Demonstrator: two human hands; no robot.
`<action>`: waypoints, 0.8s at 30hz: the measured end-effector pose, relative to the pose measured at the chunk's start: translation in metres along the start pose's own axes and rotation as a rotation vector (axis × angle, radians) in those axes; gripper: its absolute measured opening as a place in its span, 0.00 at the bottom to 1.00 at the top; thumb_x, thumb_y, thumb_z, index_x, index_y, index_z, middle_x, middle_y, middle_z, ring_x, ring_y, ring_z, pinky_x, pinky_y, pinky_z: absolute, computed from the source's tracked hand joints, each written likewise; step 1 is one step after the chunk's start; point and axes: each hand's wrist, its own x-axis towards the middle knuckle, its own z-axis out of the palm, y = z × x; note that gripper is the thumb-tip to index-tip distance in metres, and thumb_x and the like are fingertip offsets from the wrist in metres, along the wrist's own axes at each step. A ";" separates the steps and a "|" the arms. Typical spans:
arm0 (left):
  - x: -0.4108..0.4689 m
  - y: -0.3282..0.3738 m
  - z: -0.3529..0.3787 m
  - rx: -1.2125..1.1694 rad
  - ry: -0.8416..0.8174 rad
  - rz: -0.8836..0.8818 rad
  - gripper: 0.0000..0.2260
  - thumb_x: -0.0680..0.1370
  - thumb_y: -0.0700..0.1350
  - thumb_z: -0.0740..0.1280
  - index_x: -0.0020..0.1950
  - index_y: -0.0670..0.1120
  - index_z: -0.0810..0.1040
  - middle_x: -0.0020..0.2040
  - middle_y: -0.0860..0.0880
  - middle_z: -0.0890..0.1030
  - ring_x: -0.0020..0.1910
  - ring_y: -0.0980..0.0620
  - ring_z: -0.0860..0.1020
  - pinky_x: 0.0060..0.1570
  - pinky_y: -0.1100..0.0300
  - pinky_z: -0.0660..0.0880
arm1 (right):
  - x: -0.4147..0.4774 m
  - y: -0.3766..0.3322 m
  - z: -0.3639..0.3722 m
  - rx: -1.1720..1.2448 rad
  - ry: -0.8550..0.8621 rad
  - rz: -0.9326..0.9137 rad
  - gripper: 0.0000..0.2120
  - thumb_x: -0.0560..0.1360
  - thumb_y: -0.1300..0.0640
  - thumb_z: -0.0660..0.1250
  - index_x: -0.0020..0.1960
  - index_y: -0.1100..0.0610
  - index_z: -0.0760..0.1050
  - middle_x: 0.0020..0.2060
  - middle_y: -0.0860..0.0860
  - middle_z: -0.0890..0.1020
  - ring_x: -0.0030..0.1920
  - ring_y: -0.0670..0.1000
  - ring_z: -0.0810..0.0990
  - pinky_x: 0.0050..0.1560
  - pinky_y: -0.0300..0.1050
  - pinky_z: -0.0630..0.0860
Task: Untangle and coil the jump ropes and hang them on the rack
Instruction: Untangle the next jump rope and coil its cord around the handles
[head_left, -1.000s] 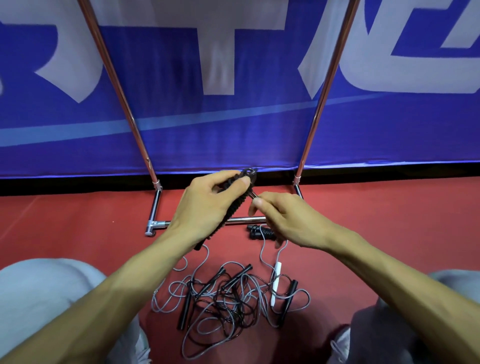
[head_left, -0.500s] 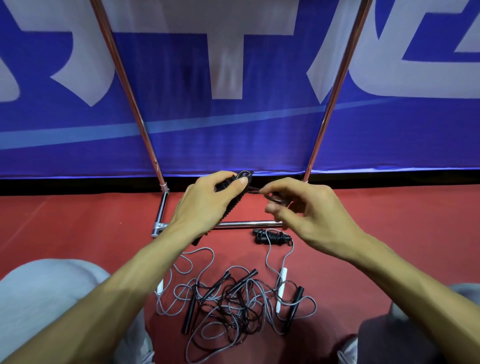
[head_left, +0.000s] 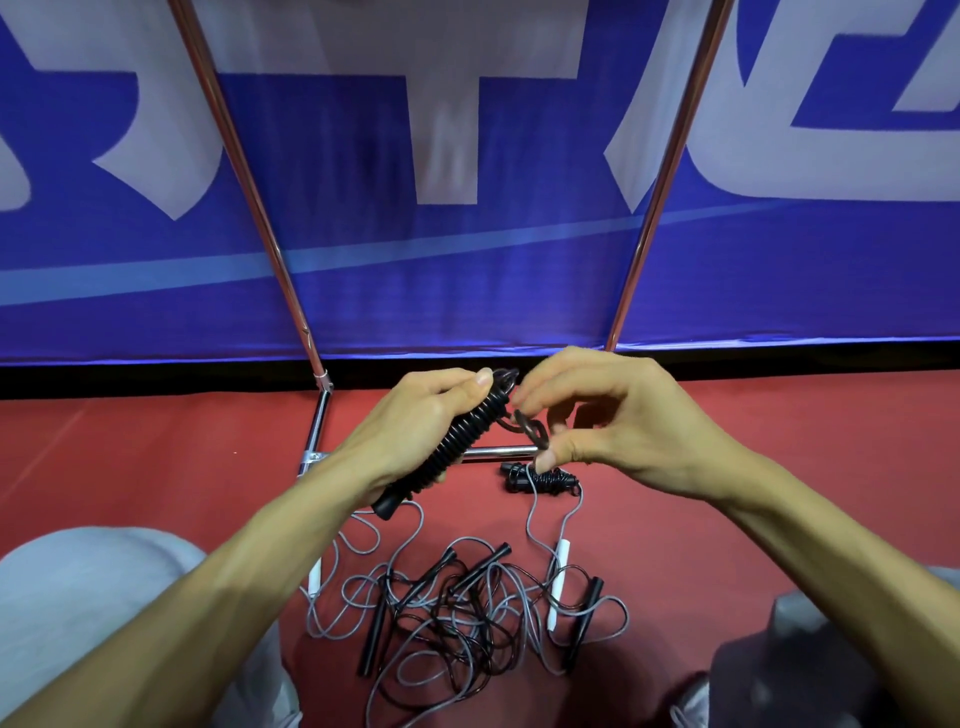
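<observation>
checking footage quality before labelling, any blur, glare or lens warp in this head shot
Head view: wide-angle warp splays the rack poles apart and bows the banner's lower edge; the fingertips of the right hand and the rope loop they pinch are motion-smeared, the coiled rope in the left hand and the floor tangle sharp; a glint sits on the chrome base bar; floor shadows are faint.

One black jump rope (head_left: 457, 441) is wound tight around its handles, held tilted off the floor in the left hand (head_left: 415, 415), with its loose end looped in the right hand's (head_left: 623, 421) pinch. A second wound black bundle (head_left: 543, 478) lies by the chrome rack's (head_left: 670, 156) base bar. The rest are a black-and-grey tangled pile (head_left: 467, 613) nearer the person.
</observation>
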 end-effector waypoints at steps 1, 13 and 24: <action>0.000 0.000 0.000 -0.008 -0.008 -0.003 0.16 0.80 0.58 0.60 0.39 0.51 0.79 0.29 0.45 0.72 0.24 0.48 0.71 0.25 0.60 0.69 | 0.000 -0.001 0.000 0.057 0.005 0.039 0.14 0.60 0.58 0.78 0.45 0.52 0.82 0.40 0.46 0.82 0.35 0.42 0.76 0.36 0.32 0.71; -0.001 0.001 0.002 -0.194 0.019 -0.023 0.22 0.80 0.59 0.59 0.48 0.40 0.76 0.29 0.44 0.73 0.23 0.48 0.70 0.23 0.60 0.70 | 0.006 0.004 0.005 0.245 0.296 0.189 0.04 0.60 0.57 0.76 0.33 0.53 0.82 0.31 0.51 0.83 0.37 0.50 0.80 0.41 0.37 0.75; -0.004 0.001 0.002 -0.068 0.038 0.055 0.19 0.79 0.62 0.60 0.38 0.49 0.75 0.29 0.45 0.73 0.25 0.47 0.71 0.27 0.57 0.70 | 0.006 0.004 0.003 0.164 0.187 0.439 0.10 0.65 0.59 0.77 0.31 0.60 0.77 0.20 0.47 0.71 0.22 0.44 0.62 0.23 0.35 0.59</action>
